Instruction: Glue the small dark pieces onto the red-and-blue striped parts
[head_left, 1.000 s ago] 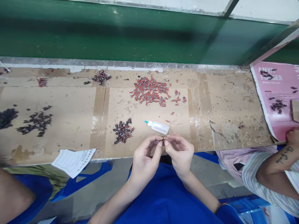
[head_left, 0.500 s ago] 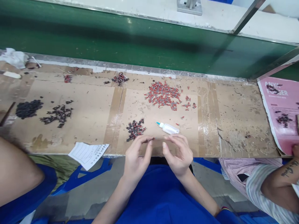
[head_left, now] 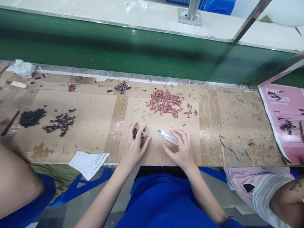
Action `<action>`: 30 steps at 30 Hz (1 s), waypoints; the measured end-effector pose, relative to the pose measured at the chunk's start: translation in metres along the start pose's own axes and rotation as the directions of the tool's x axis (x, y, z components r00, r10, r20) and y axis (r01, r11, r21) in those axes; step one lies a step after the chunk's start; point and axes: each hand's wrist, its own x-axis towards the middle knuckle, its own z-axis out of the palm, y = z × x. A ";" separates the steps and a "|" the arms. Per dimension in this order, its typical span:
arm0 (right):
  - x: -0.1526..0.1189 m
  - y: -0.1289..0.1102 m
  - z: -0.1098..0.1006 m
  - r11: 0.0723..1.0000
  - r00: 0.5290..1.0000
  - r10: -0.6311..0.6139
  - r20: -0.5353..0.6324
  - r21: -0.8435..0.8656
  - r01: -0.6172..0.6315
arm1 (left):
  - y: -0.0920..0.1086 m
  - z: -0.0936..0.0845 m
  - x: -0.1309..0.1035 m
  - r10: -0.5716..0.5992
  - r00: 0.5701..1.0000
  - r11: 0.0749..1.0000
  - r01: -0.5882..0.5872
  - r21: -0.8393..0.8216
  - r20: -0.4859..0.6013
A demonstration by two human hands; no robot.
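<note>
My left hand (head_left: 133, 144) is over a small pile of black-and-red pieces (head_left: 142, 138), its fingers spread around them and partly covering them. Whether any piece is between the fingers cannot be made out. My right hand (head_left: 181, 150) has its thumb and fingers apart, with the fingertips at the base of a clear squeeze bottle (head_left: 169, 137). The bottle lies on its side, its white cap and teal tip pointing left. Beyond both hands, a wide heap of small red parts with metal ends (head_left: 163, 101) is spread on the cardboard (head_left: 152, 123).
Black pieces (head_left: 32, 117) and dark assembled pieces (head_left: 60, 123) lie to the left. A paper slip (head_left: 89, 163) overhangs the near edge. Another small cluster (head_left: 122, 86) sits by the green panel (head_left: 133, 50). Co-workers' arms (head_left: 19, 183) flank me; a pink sheet (head_left: 285, 110) lies right.
My hands were close together before me with fingertips pinched. Now they have moved apart and forward, the left to the black-and-red pile, the right to the bottle. The view has tilted up slightly.
</note>
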 end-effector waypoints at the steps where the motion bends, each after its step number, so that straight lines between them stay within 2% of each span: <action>1: 0.000 0.002 0.002 1.000 1.000 0.000 0.013 0.012 0.000 | -0.002 0.002 0.006 0.022 1.000 1.000 -0.022 -0.005 -0.002; 6: -0.006 0.011 0.005 0.997 0.999 0.037 0.021 0.071 -0.038 | -0.016 0.010 0.041 0.029 0.999 0.999 -0.030 -0.018 -0.043; 14: -0.005 0.016 0.005 0.991 0.997 0.071 0.004 0.111 -0.071 | -0.039 0.028 0.124 -0.005 0.994 1.000 0.002 -0.027 -0.107; 17: -0.005 0.017 0.005 0.990 0.997 0.079 -0.008 0.121 -0.078 | -0.042 0.034 0.143 -0.023 0.990 1.000 0.020 -0.021 -0.137; 21: -0.005 0.020 0.007 0.991 0.997 0.072 -0.024 0.114 -0.069 | -0.040 0.036 0.147 -0.036 0.986 0.999 0.033 -0.022 -0.161; 24: -0.005 0.022 0.008 0.994 0.998 0.056 -0.024 0.097 -0.054 | -0.036 0.028 0.140 -0.033 0.986 0.999 0.029 -0.026 -0.165; 27: -0.005 0.025 0.009 0.997 0.999 0.032 -0.031 0.066 -0.030 | -0.039 0.007 0.127 -0.049 0.980 0.997 0.037 -0.063 -0.193; 29: -0.004 0.027 0.010 0.999 0.999 0.016 -0.035 0.040 -0.015 | -0.050 -0.013 0.114 -0.128 0.964 0.991 0.117 -0.056 -0.234; 30: -0.004 0.028 0.011 1.000 0.999 0.008 -0.036 0.030 -0.007 | -0.058 -0.023 0.106 -0.194 0.947 0.981 0.194 -0.027 -0.257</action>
